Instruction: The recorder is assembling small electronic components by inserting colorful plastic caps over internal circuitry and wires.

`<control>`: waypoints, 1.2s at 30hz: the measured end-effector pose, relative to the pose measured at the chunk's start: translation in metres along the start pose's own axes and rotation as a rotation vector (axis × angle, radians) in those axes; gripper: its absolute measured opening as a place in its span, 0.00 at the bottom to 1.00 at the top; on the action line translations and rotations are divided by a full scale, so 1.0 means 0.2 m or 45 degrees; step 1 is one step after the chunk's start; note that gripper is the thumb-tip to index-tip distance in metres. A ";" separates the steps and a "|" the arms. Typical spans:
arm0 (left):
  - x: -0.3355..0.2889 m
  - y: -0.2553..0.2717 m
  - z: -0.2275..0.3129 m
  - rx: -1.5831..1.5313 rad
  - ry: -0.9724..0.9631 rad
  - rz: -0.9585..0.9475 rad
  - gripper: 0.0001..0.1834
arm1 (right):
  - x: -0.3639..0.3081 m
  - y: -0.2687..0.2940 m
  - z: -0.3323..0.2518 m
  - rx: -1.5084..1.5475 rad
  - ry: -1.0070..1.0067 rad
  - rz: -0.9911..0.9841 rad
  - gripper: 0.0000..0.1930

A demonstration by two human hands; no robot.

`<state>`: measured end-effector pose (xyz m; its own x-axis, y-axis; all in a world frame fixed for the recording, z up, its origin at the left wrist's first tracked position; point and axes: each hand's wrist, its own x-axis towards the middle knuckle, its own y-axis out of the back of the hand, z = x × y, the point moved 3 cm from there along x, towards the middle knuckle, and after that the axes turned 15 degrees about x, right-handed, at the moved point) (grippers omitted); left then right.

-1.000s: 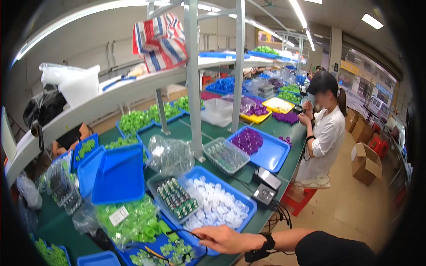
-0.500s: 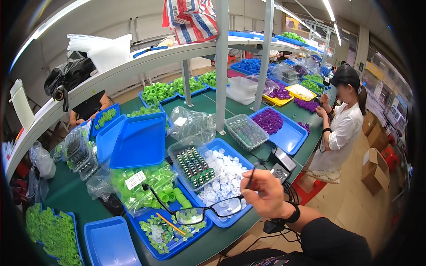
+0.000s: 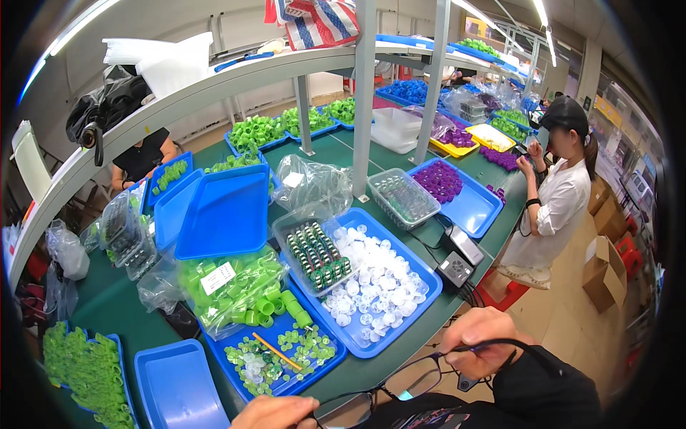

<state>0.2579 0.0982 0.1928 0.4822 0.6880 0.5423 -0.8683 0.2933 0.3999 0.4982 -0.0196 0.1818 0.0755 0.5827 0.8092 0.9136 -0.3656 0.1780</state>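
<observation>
A pair of black-framed glasses (image 3: 411,382) is held between my two hands, close to my body at the bottom of the view. My right hand (image 3: 475,339) pinches one temple arm near its hinge, and that arm stretches away to the right. At the lower edge my left hand (image 3: 275,413) grips the other side of the frame, its lower part cut off by the picture. Beyond the glasses lies a blue tray (image 3: 421,275) of clear plastic pieces (image 3: 371,307). Left of it, another blue tray (image 3: 325,357) holds small green and clear discs, an orange stick (image 3: 276,351) and bagged green caps (image 3: 236,282).
A clear tub of coiled parts (image 3: 314,250) rests on the clear-piece tray. Grey shelf posts (image 3: 363,107) rise from the green table. A power adapter (image 3: 455,268) with cables sits at its right edge. A co-worker in white (image 3: 561,193) stands beyond, near purple parts (image 3: 437,181).
My right hand has moved down and right with the glasses, drawing them off the trays toward me. My left hand has come into view and taken the other side of the frame.
</observation>
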 end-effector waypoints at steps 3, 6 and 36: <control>-0.07 -0.04 -0.02 -0.049 -0.183 0.129 0.05 | 0.01 0.00 -0.06 0.000 0.040 -0.105 0.18; -0.17 -0.06 -0.04 -0.014 -0.243 0.220 0.08 | -0.06 0.02 -0.05 0.227 0.032 -0.193 0.14; -0.24 -0.05 0.05 0.062 -0.502 0.815 0.21 | 0.09 -0.02 -0.27 0.430 0.695 0.098 0.10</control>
<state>0.2454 0.0557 0.1696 -0.1009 0.4227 0.9006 -0.9913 -0.1196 -0.0549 0.4747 -0.0466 0.2257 0.0132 0.0781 0.9969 0.9958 -0.0917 -0.0060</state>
